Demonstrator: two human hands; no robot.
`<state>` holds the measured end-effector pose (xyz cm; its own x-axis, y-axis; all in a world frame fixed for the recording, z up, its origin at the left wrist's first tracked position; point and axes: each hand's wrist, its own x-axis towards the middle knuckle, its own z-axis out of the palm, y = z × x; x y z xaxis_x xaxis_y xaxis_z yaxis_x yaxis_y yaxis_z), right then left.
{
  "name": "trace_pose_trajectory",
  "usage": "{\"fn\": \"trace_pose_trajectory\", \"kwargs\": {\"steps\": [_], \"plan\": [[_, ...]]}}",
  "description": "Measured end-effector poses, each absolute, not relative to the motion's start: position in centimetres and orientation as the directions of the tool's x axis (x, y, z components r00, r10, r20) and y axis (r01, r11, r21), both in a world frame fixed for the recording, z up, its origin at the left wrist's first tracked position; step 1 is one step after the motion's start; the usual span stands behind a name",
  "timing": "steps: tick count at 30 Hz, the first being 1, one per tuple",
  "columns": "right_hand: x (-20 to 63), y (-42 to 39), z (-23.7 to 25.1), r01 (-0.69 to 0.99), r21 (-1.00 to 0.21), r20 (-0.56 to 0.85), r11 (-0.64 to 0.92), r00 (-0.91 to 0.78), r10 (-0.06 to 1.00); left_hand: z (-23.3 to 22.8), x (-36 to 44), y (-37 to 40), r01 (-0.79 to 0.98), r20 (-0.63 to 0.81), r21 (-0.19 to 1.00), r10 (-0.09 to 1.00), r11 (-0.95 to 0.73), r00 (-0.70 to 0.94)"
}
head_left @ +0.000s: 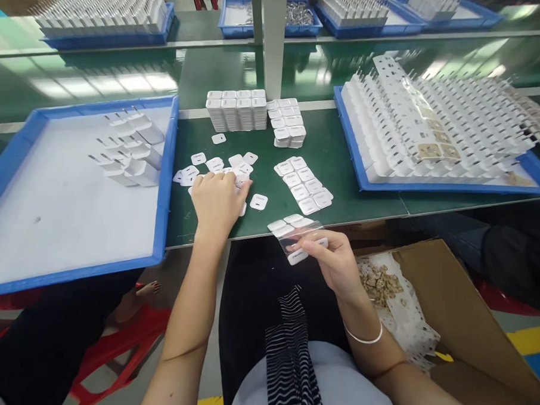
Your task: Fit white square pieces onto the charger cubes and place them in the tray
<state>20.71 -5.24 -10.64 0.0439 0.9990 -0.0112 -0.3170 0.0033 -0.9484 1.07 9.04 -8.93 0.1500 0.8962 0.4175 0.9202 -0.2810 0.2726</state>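
My left hand (217,203) rests back-up on a loose scatter of small white rounded-square cards (214,163), each with a slot and some with print. Its thumb is spread away from the fingers, and the fingertips are partly hidden. My right hand (334,259) pinches a clear plastic sheet (311,229) with white printed labels on it, over the table's front edge. Just beyond it lies a stack of printed label sheets (304,186). One card (258,202) sits apart, right of my left hand.
Neat card stacks (236,112) stand by the post (273,41). A blue tray (170,180) at left holds several white pronged plug housings (136,143). Another blue tray (364,186) at right is packed with them. A cardboard box (454,288) with scraps sits below right.
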Motion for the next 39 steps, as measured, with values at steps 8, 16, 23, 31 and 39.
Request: {"fn": "trace_pose_trajectory", "kwargs": {"steps": [8,16,23,31,39], "plan": [[20.4,-5.1,-10.6,-0.144,-0.981,0.124,0.132,0.058,0.991,-5.7,1.9,2.3,0.674,0.552,0.464,0.783,-0.574,0.287],[20.2,-5.4,-10.6,-0.112,-0.988,0.1,0.107,0.062,0.993,-7.3,3.3,-0.6,0.421,0.379,0.678,0.777,-0.603,0.502],[20.4,-5.6,-10.1,-0.145,-0.986,0.084,0.087,0.027,0.996,-6.7,3.2,-0.7,0.535,0.334,0.504,0.725,-0.678,0.603],[20.5,-6.1,-9.7,-0.134,-0.975,0.184,0.176,-0.053,0.981,-6.2,3.2,-0.6,0.184,0.118,0.939,0.775,-0.29,0.62],[20.5,-6.4,-9.6,-0.204,-0.967,0.171,0.156,-0.055,0.984,-6.4,4.1,-1.0,0.27,0.163,0.908,0.862,-0.321,0.479]]}}
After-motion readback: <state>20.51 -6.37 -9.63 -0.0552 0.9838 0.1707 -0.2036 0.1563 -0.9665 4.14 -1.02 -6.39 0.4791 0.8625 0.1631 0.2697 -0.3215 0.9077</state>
